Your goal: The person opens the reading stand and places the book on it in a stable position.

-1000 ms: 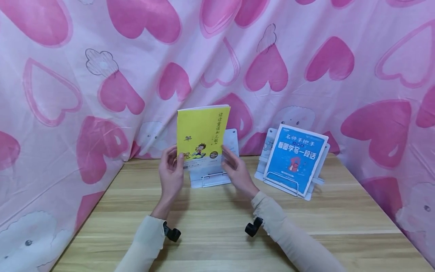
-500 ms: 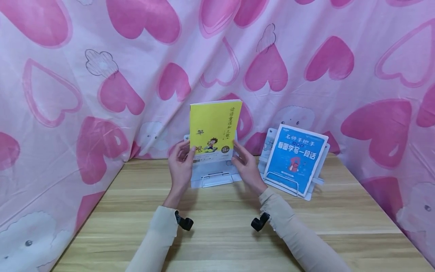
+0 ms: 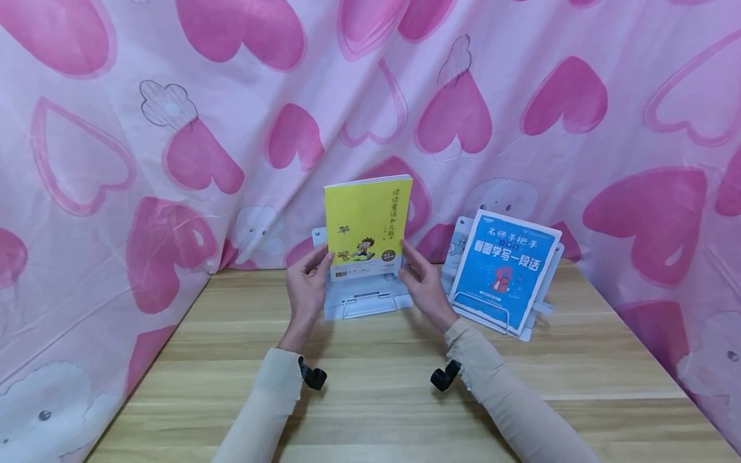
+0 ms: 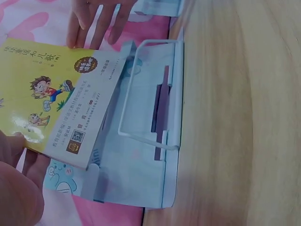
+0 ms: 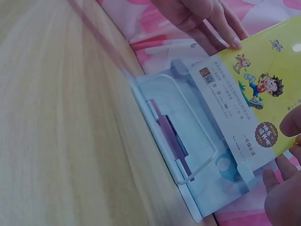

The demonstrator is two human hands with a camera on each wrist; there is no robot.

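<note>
A yellow paperback book (image 3: 367, 218) is held upright in front of a pale blue book stand (image 3: 361, 287). My left hand (image 3: 308, 283) pinches its left edge, thumb on the cover and fingers behind. At the opposite edge my right hand (image 3: 427, 286) grips it the same way. In the left wrist view the book's white lower strip (image 4: 89, 113) lies over the upper part of the stand, above the wire page holder (image 4: 123, 101). The right wrist view shows the wire holder (image 5: 207, 129) below the book's bottom edge. The book hides much of the stand's back plate.
To the right, a blue book (image 3: 500, 270) leans on a second stand (image 3: 541, 308), behind its wire holder. Both stands are on a wooden table (image 3: 376, 399). A pink heart-patterned curtain (image 3: 243, 128) hangs behind the table and along its sides.
Both hands have carried the yellow book to the right, in front of the left stand. Over the last half second it has come down slightly.
</note>
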